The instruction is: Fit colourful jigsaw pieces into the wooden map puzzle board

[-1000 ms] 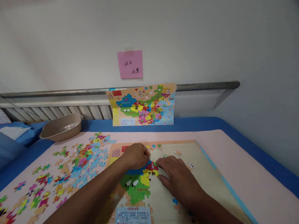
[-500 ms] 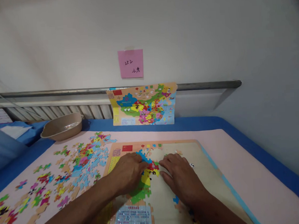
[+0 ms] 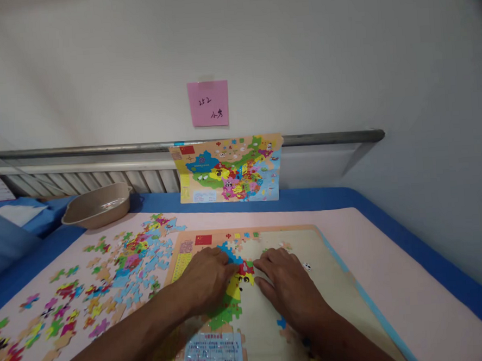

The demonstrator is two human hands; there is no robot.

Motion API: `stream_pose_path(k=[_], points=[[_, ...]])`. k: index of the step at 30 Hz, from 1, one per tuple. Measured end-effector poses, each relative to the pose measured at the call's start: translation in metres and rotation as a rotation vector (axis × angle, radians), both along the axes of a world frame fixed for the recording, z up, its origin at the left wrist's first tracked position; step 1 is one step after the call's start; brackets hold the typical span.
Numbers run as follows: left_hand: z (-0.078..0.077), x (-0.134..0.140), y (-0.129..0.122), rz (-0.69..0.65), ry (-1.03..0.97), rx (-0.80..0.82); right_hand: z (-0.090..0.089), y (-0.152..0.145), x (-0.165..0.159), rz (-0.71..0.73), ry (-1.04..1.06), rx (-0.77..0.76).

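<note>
A partly assembled map jigsaw puzzle lies on its board. My left hand rests over its blue and green part, fingers curled inward with the tips near the red piece; whatever lies under them is hidden. On the other side my right hand has thumb and forefinger apart, the forefinger at the red piece's right edge and the thumb beside the yellow piece with dark animal markings. A small blue piece sits on the board by my right wrist.
Many loose puzzle pieces spread across the pink sheet on the left. Behind them stands a beige basin. A printed reference map leans on the wall rail, below a pink note.
The view has shifted slightly. Both hands stay in nearly the same place on the puzzle, and the pieces between them look unchanged.
</note>
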State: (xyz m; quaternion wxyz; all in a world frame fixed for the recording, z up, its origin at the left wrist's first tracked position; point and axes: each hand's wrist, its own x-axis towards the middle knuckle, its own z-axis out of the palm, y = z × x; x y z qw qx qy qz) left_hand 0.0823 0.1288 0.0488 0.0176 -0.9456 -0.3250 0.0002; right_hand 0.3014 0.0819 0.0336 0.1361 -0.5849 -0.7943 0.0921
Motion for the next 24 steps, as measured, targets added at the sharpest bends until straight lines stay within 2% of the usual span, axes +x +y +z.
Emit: stream_pose_path(k=[6,12,18,24], points=[[-0.002,-0.002,0.0,-0.036,0.011,0.012,0.001,0.0,-0.001,-0.003,-0.001,0.003],[0.002,0.003,0.004,0.033,-0.02,-0.001,0.003,-0.001,0.0,-0.004,-0.011,0.007],[0.002,0.008,0.01,0.022,0.007,0.004,0.003,-0.002,0.0,0.0,0.002,-0.015],[0.0,0.003,-0.001,0.006,-0.009,0.009,0.001,-0.002,0.001,-0.001,0.015,-0.004]])
